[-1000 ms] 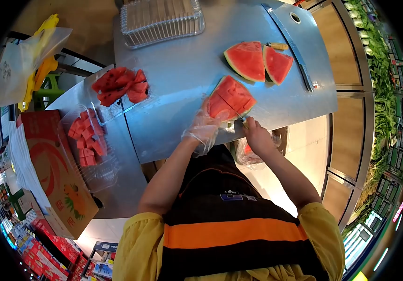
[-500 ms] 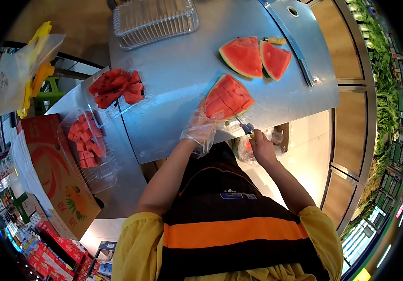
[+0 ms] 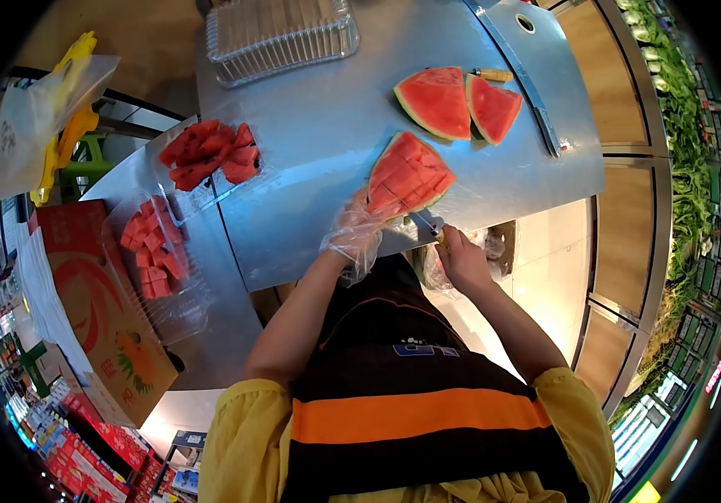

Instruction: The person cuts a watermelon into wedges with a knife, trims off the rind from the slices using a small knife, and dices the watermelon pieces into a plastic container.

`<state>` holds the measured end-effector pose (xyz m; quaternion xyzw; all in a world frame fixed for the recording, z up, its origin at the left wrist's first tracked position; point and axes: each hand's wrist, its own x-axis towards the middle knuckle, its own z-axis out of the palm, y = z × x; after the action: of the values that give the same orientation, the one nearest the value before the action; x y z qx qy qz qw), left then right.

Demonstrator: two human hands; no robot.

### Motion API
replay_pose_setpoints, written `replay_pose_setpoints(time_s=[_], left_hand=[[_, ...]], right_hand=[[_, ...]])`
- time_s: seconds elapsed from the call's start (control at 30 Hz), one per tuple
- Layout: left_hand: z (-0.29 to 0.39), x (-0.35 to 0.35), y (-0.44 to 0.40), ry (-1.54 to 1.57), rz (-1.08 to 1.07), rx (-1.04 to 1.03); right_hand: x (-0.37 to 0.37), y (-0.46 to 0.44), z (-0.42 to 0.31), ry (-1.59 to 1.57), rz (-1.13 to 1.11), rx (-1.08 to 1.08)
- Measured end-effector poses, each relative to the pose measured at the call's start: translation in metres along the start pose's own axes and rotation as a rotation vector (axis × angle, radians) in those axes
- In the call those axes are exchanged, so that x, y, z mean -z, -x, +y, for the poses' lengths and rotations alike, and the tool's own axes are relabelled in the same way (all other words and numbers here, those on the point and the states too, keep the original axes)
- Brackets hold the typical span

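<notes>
A scored watermelon wedge (image 3: 410, 174), its flesh cut in a grid, lies near the table's front edge. My left hand (image 3: 357, 225), in a clear plastic glove, grips the wedge's lower left side. Bare, my right hand (image 3: 463, 258) is closed round the handle of a small knife (image 3: 429, 225), whose blade is at the wedge's lower edge. Behind lie two uncut watermelon pieces (image 3: 434, 102) (image 3: 493, 109), beside a wooden handle (image 3: 494, 75). On the left, one clear tray holds dark red chunks (image 3: 209, 152) and another holds watermelon cubes (image 3: 154, 248).
A long knife (image 3: 518, 74) lies at the metal table's (image 3: 310, 142) right. An empty clear container (image 3: 283, 40) stands at the back. A cardboard box (image 3: 100, 310) is on the left, with a plastic bag (image 3: 25, 126) above. Below the table's front edge are bagged things (image 3: 494, 243).
More cut lines cross the wedge's flesh. My right hand first drew the knife down and away from the wedge, then moved back slightly towards it. My left hand stays on the wedge.
</notes>
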<state>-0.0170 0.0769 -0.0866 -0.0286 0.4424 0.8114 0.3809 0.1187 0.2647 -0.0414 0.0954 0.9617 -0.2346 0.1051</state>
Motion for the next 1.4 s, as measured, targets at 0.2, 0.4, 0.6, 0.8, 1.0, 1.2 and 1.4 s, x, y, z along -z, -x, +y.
replay_pose_setpoints(time_s=[0.2, 0.4, 0.6, 0.8, 1.0, 1.2, 1.4], left_hand=[[0.002, 0.002, -0.002, -0.201, 0.034, 0.052], [-0.008, 0.010, -0.004, 0.053, 0.026, 0.103], [-0.003, -0.001, -0.012, -0.100, 0.073, 0.070], [0.001, -0.014, -0.018, 0.065, 0.262, 0.151], [0.010, -0.029, -0.011, -0.032, 0.298, 0.130], [-0.005, 0.001, -0.020, -0.027, 0.259, 0.204], [0.000, -0.009, -0.027, -0.051, 0.277, 0.211]], right_hand=[[-0.015, -0.001, 0.012, -0.031, 0.000, 0.010], [0.017, 0.021, 0.023, -0.098, 0.214, -0.024], [0.063, -0.023, 0.046, -0.111, 0.176, -0.101], [0.071, -0.042, 0.059, -0.250, -0.056, -0.103], [0.079, -0.048, 0.071, -0.460, -0.153, -0.068], [0.089, -0.054, 0.073, -0.577, -0.292, -0.123], [0.085, -0.054, 0.079, -0.627, -0.342, -0.156]])
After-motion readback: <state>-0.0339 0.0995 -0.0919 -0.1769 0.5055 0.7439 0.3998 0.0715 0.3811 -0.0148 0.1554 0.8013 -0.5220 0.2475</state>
